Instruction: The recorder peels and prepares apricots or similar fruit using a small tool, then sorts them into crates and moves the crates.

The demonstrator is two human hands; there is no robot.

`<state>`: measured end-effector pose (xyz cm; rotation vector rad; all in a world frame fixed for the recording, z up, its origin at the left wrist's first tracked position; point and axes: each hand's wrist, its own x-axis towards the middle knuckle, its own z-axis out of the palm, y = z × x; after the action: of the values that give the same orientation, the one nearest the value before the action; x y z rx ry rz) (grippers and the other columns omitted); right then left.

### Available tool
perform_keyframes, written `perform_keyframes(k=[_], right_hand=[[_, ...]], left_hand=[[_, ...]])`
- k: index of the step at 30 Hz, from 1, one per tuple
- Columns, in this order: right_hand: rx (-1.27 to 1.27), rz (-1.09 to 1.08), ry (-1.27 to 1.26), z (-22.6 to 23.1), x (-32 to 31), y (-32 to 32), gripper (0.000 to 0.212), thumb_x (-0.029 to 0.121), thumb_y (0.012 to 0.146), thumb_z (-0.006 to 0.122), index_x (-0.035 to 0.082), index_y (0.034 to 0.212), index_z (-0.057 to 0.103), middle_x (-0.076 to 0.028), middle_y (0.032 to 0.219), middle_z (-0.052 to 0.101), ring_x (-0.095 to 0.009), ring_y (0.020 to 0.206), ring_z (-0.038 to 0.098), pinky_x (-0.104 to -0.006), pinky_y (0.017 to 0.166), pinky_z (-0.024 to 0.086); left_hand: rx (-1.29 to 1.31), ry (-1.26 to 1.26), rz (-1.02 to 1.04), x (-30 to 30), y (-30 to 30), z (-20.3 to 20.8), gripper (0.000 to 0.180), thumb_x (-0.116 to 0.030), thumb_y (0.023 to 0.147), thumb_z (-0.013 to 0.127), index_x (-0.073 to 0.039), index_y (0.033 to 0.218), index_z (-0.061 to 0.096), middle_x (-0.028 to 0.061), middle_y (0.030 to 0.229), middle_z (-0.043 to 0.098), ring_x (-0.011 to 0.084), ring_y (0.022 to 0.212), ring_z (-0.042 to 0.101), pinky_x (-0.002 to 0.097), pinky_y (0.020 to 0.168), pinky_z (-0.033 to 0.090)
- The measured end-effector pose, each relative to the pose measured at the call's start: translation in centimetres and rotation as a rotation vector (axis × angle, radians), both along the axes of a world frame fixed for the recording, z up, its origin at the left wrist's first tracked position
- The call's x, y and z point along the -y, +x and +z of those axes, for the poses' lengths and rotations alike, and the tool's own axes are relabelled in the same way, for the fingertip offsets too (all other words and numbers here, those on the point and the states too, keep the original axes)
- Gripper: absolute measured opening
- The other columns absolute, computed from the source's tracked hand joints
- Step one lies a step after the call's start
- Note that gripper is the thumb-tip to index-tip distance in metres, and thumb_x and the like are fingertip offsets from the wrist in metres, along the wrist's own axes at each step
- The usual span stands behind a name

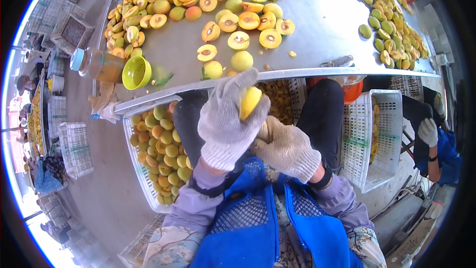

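My left hand (223,121), in a pale knitted glove, is closed round a yellow apricot (251,103) just past the table's near edge. Close beside and below it, my right hand (290,150), in a stained glove, has its fingers curled in. Whatever those fingers may hold is hidden. On the metal table (317,30) ahead lie several halved apricots (238,40) with cut faces and stones showing. A whole yellow-green apricot (242,61) rests near the edge. Between my legs, partly behind my hands, stands a crate of cut fruit pieces (277,100).
At my left, a white crate (141,178) holds whole apricots. A green bowl (136,73) and a blue-lidded jar (94,64) stand at the table's left corner. To the right are an orange bucket (352,92), another white crate (356,144) and a co-worker's gloved hand (428,132).
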<state>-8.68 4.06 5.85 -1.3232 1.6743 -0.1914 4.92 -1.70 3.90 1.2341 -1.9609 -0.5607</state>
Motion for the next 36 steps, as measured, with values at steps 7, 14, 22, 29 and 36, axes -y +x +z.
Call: perform_keyframes(k=[7, 14, 22, 29, 36], right_hand=[[-0.078, -0.028, 0.047, -0.6, -0.1, -0.2, 0.043, 0.035, 0.086, 0.068, 0.009, 0.116, 0.055, -0.014, 0.086, 0.070, -0.034, 0.083, 0.069, -0.0404, 0.075, 0.054], [-0.033, -0.003, -0.113, 1.1, -0.7, -0.6, 0.038, 0.033, 0.084, 0.068, 0.011, 0.113, 0.056, -0.015, 0.079, 0.068, -0.035, 0.076, 0.068, -0.0417, 0.070, 0.053], [0.037, -0.112, -0.264, 0.7, -1.0, -0.3, 0.032, 0.037, 0.086, 0.064, 0.014, 0.107, 0.056, -0.017, 0.082, 0.067, -0.038, 0.079, 0.066, -0.0462, 0.068, 0.052], [0.342, -0.167, -0.062, 0.9, -1.0, -0.7, 0.031, 0.019, 0.086, 0.069, 0.008, 0.114, 0.058, -0.007, 0.077, 0.066, -0.017, 0.063, 0.067, -0.0312, 0.060, 0.054], [0.556, -0.485, -0.012, 1.6, -0.4, -1.4, 0.030, 0.019, 0.086, 0.069, 0.008, 0.112, 0.061, -0.005, 0.075, 0.067, -0.014, 0.063, 0.064, -0.0320, 0.063, 0.053]], left_hand=[[0.206, -0.044, 0.044, 1.1, -2.2, -0.2, 0.041, -0.023, 0.081, 0.074, -0.014, 0.119, 0.063, 0.0111, 0.111, 0.066, 0.0319, 0.097, 0.066, 0.0390, 0.083, 0.053], [-1.058, 0.926, -0.130, 2.2, 0.2, -2.6, 0.049, -0.039, 0.100, 0.055, 0.002, 0.128, 0.055, 0.0103, 0.119, 0.064, 0.0197, 0.107, 0.064, 0.0333, 0.087, 0.054], [-1.276, 0.876, -0.186, -0.3, -0.7, -0.9, 0.056, -0.042, 0.103, 0.046, 0.003, 0.135, 0.048, 0.0131, 0.126, 0.061, 0.0246, 0.111, 0.063, 0.0377, 0.096, 0.052], [-1.023, 0.788, -0.201, -1.2, -0.6, 0.2, 0.061, -0.045, 0.102, 0.048, 0.003, 0.139, 0.046, 0.0144, 0.132, 0.057, 0.0243, 0.115, 0.060, 0.0358, 0.098, 0.050], [-1.225, 0.764, -0.206, -1.7, -1.0, 1.3, 0.060, -0.036, 0.102, 0.052, 0.001, 0.146, 0.037, 0.0145, 0.133, 0.056, 0.0215, 0.116, 0.058, 0.0308, 0.098, 0.049]])
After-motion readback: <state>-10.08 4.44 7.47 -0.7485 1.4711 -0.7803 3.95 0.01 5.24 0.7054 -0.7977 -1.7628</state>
